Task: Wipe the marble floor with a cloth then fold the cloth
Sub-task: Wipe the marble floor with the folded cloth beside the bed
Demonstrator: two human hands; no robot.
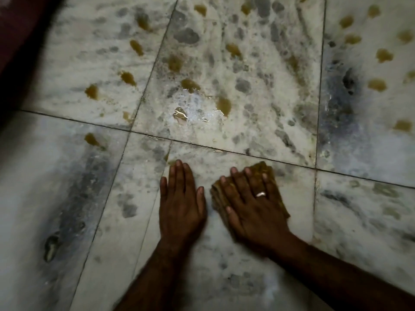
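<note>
- Head view looks down on a marble floor [247, 90], whitish with grey veining, laid in large slabs with dark joint lines crossing it.
- Right hand [253, 207] lies flat, palm down, fingers spread, pressing a brownish-yellow cloth [272, 178] against the floor. Hand is not curled around the cloth; it bears on top of it.
- Cloth is bunched or roughly folded under the right hand; its edges show past the fingertips, to the left of the index finger and along the outer side of the hand. It sits just below the horizontal joint line, near the lower middle of the frame.
- A pale ring [261, 194] sits on one finger of the right hand.
- Left hand [180, 203] rests flat on bare floor, palm down, fingers together and extended. It holds nothing.
- The two hands lie side by side, near each other but not touching; a strip of bare marble shows between them.
- Many yellow-brown spots [190, 85] dot the slabs beyond the hands, across the upper half of the frame.
- A wet glossy patch [179, 113] reflects light near the centre.
- A dark reddish edge [13, 41] fills the upper left corner; cannot tell what it is.
- Edges of hands and cloth are slightly blurred.
</note>
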